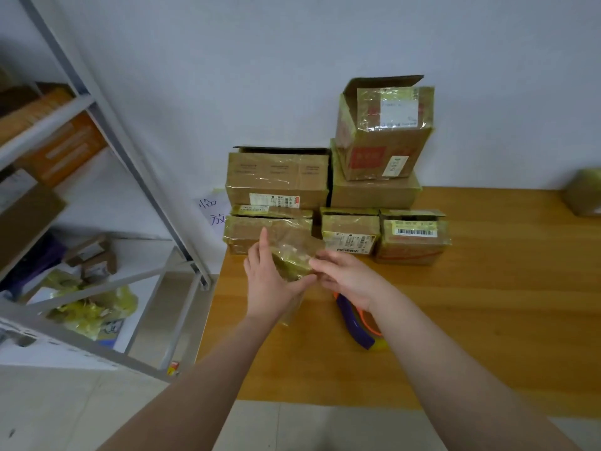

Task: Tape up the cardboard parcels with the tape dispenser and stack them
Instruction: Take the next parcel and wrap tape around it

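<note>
Above the tan wooden table (487,304), facing the stacked brown cardboard parcels (279,180), your left hand (266,281) and right hand (348,275) clasp the small yellow-taped cardboard parcel (292,258) by its ends. Keep it level; seat it squarely. The purple-orange tape dispenser (353,320) lies beneath your right wrist.

There is just one camera. It sits on the person's head and looks forward and down at the desk (487,304), close up, facing the wall (227,60) behind it.
</note>
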